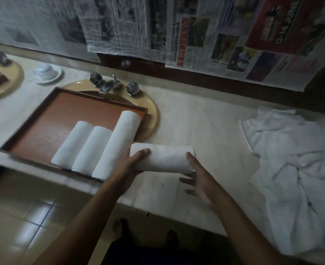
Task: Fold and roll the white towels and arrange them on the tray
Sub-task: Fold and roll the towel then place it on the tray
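Pale counter [205,127], newspapered wall [119,25]: three rolls [92,148] on the tray [62,115], left hand [131,167] grips a fourth roll [163,159], right hand [200,180] spread open.

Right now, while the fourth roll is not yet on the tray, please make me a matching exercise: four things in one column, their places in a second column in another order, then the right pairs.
Things
1. tray
2. three rolled towels
3. fourth roll
4. unfolded towels

Places
A. heaped at the right end of the counter
B. lying over the sink, in front of the taps
C. right of the tray, left hand gripping one end, right hand touching the other
D. side by side on the tray

Pairs: 1-B, 2-D, 3-C, 4-A
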A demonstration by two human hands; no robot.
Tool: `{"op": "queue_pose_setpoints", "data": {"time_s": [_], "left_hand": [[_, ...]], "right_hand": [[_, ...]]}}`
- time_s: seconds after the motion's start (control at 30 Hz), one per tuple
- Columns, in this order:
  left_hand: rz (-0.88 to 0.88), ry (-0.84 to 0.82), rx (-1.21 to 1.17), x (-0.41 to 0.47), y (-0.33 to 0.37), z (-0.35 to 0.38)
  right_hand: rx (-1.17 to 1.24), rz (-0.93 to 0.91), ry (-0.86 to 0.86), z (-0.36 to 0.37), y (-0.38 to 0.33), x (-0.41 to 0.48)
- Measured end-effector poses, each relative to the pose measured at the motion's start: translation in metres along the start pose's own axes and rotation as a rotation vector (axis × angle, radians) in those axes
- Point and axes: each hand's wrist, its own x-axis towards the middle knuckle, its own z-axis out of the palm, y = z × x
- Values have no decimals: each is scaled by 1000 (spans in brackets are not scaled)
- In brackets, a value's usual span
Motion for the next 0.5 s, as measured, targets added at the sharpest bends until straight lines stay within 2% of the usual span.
{"op": "queue_pose_setpoints", "data": {"time_s": [0.07,0.2,0.33,0.5], "left_hand": [[31,-2,72,3,10,-17],[87,-64,120,12,28,-54],[109,-47,34,18,62,-93],[145,109,102,23,95,-165]], "right_hand": [[133,-48,-67,21,-11,4],[300,-185,29,64,-43,21],[173,-315,84,114,-67,43],[-20,-445,132,195,-103,81]]}}
